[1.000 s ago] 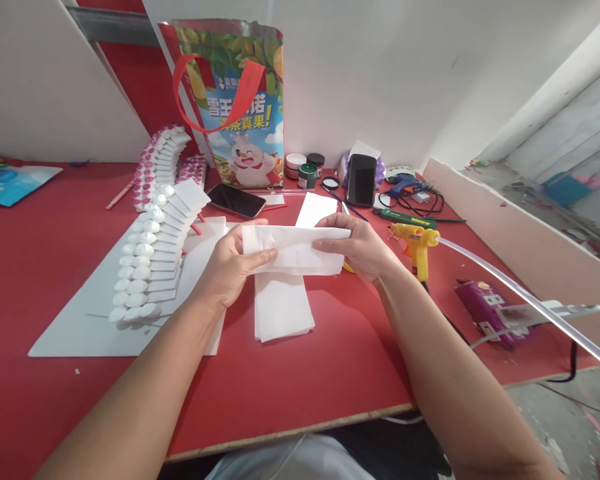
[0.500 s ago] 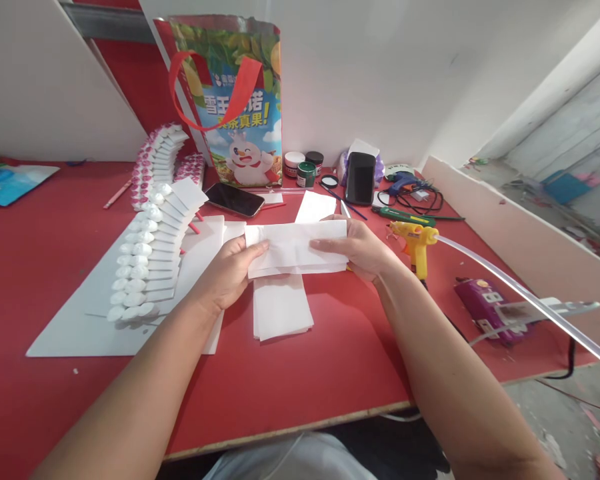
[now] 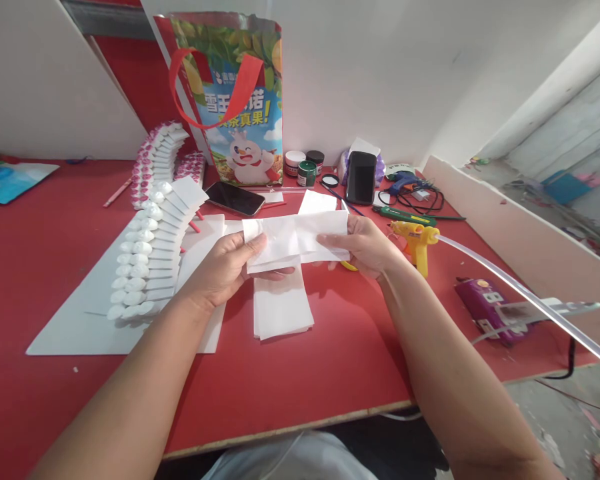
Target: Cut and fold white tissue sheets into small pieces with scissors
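Between my hands is a folded white sheet of paper (image 3: 296, 243), creased down its middle and held above the table. My left hand (image 3: 233, 263) grips its left end, thumb on top and fingers underneath. At the right end my right hand (image 3: 370, 245) pinches it the same way, thumb on the face. A stack of white paper strips (image 3: 283, 308) lies on the red table below the sheet, its upper part hidden. To the left a curved row of white cards with rounded white tips (image 3: 153, 247) rests on white boards (image 3: 75, 320).
A yellow glue gun (image 3: 416, 243) with a long clear glue stick lies to the right, near a purple packet (image 3: 493, 310). Behind are a phone (image 3: 235, 199), paint jars (image 3: 307, 173), a green-handled tool (image 3: 405, 215) and a tall printed bag (image 3: 240, 107).
The sheet has risen slightly and tilted, and a centre crease now shows. My left fingers have spread further underneath it. Both hands keep their hold.
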A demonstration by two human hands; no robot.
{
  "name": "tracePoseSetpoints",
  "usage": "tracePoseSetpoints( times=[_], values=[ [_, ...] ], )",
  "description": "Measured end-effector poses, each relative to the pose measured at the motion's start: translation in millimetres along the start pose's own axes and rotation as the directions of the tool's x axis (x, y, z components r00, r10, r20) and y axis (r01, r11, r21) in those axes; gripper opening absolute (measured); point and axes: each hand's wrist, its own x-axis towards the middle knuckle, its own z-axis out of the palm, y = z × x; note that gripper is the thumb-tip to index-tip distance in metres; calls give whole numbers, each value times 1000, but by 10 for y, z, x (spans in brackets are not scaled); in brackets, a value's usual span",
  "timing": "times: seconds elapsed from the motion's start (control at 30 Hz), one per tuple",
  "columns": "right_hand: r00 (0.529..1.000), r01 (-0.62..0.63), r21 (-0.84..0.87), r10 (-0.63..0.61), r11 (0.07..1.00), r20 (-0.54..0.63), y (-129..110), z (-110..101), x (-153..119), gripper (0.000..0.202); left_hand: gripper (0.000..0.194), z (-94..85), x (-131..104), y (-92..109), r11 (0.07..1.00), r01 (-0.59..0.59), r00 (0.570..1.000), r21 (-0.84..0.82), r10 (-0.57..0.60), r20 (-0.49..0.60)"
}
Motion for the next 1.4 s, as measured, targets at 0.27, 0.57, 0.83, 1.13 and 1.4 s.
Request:
tracePoseSetpoints(
  times=[0.27, 0.57, 0.83, 1.13, 1.4],
  values=[
    [999, 0, -14, -1, 1000, -43, 4, 30, 5, 44, 35, 35, -12, -19, 996, 33, 999, 87, -29, -44],
    [1000, -18, -38, 17, 999, -25, -25, 10, -14, 44, 27, 21, -10, -20, 1000, 26, 998, 14, -25, -51],
    [999, 14, -16, -13, 1000, 40, -64, -58, -49, 35, 14, 29, -8, -6, 996, 17, 999, -89, -21, -41],
    [981, 17, 209, -56, 978, 183, -38, -133, -22, 15, 11, 35, -51, 33, 981, -44, 983, -188, 76, 166],
    [971, 7, 220, -59, 976, 231, -39, -137, -18, 6, 8, 34, -52, 35, 971, -35, 971, -236, 89, 220]
  ],
)
